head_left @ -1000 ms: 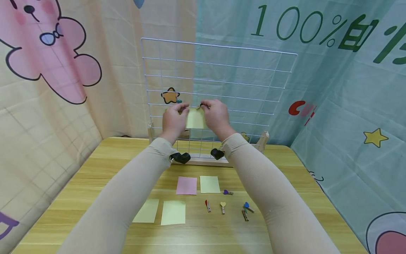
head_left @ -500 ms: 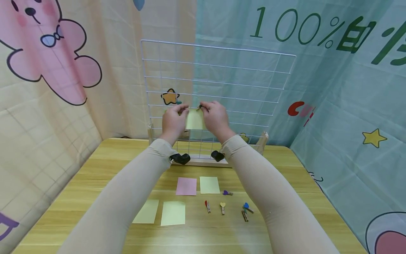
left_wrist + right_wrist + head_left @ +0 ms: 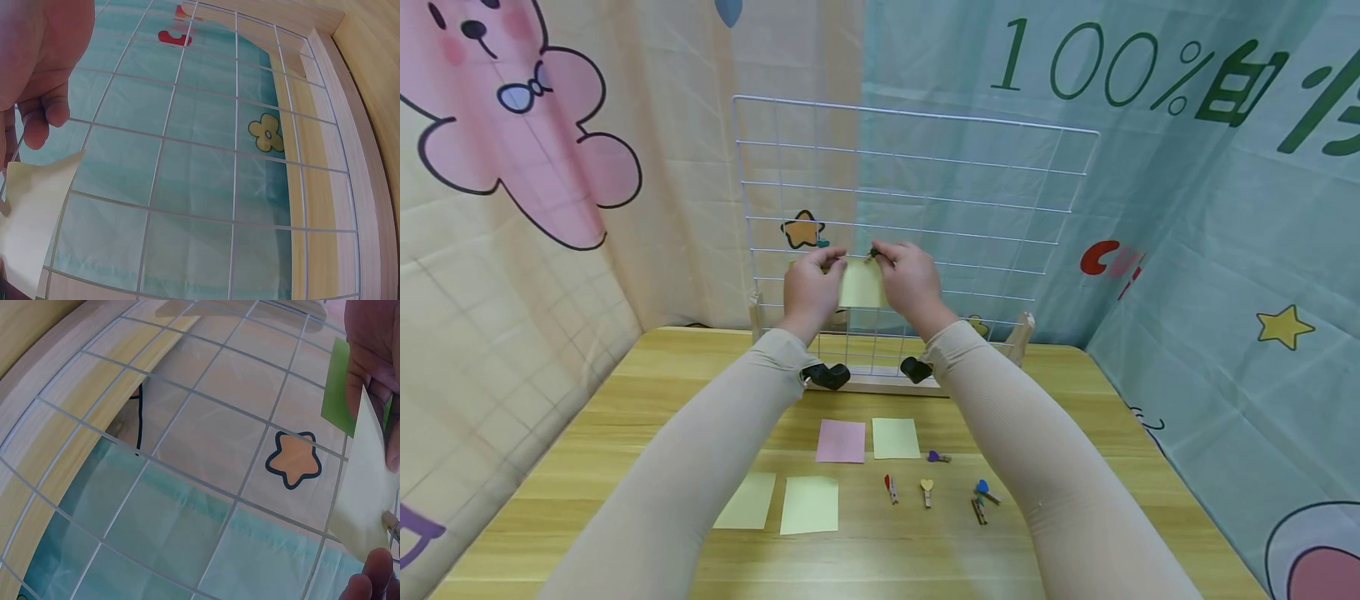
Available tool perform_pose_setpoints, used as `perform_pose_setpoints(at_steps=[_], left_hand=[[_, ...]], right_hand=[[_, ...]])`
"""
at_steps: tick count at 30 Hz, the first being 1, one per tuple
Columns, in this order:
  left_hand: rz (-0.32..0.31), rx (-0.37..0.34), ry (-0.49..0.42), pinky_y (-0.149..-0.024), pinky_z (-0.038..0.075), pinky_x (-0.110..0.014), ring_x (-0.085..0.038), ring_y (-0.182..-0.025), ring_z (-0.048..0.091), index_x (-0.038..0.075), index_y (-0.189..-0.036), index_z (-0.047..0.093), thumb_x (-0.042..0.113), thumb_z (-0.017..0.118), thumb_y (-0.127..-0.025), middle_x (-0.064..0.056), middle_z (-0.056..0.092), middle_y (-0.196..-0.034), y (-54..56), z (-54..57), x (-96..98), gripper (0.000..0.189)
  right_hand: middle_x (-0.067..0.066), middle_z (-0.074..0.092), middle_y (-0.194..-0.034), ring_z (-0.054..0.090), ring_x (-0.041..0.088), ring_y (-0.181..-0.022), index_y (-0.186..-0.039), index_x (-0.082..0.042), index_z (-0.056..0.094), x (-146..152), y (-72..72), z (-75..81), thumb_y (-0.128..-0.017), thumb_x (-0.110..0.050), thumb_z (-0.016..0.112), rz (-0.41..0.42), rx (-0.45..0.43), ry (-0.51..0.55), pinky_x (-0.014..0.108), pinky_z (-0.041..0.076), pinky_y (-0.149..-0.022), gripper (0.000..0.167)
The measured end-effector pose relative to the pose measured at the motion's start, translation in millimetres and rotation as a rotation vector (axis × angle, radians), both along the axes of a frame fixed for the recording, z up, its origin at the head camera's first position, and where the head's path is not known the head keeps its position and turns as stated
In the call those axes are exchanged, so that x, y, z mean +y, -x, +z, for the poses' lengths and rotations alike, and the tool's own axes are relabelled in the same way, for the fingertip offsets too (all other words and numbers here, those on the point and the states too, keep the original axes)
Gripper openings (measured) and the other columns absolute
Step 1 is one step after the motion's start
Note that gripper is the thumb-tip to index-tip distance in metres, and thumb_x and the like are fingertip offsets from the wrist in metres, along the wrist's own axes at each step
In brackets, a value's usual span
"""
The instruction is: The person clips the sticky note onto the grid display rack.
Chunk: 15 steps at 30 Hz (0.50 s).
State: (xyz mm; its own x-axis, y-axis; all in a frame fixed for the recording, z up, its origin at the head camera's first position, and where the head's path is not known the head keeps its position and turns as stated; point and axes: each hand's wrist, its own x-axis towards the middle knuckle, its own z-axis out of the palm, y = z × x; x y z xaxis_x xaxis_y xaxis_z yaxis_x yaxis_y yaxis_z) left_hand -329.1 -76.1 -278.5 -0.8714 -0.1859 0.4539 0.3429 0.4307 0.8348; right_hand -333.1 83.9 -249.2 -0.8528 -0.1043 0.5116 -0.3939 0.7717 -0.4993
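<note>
Standing on a wood-grain table point(image 3: 640, 383) before printed curtains point(image 3: 925, 50), a white wire grid point(image 3: 917, 197) backs a pale-yellow sticky note point(image 3: 863, 285), square and gently bowed. The left hand point(image 3: 812, 287) pinches its upper left edge; the right hand point(image 3: 914, 281) pinches a mini clothespin point(image 3: 872, 253) at its top.
</note>
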Motion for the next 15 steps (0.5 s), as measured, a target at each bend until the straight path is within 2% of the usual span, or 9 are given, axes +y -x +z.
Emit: perform_pose_setpoints(at_steps=[11, 15], left_hand=[[0.002, 0.005, 0.004, -0.079, 0.060, -0.036, -0.024, -0.096, 0.071, 0.013, -0.127, 0.076, 0.023, 0.065, -0.106, -0.007, 0.078, -0.116, -0.1, 1.0, 0.6, 0.026], [-0.002, 0.002, 0.003, -0.080, 0.060, -0.037, -0.023, -0.097, 0.071, 0.014, -0.127, 0.076, 0.023, 0.065, -0.106, -0.007, 0.078, -0.116, 0.1, 0.5, 0.4, 0.025]], right_hand=[[0.009, 0.070, -0.138, 0.066, 0.030, -0.123, -0.146, -0.026, 0.064, -0.9, -0.2, 0.8, -0.110, -0.026, 0.057, 0.006, -0.034, -0.004, 0.045, 0.056, -0.094, 0.036], [0.009, 0.068, -0.141, 0.066, 0.030, -0.119, -0.148, -0.024, 0.062, -1.7, -0.9, 0.6, -0.110, -0.026, 0.056, 0.016, -0.057, 0.005, 0.043, 0.057, -0.086, 0.038]])
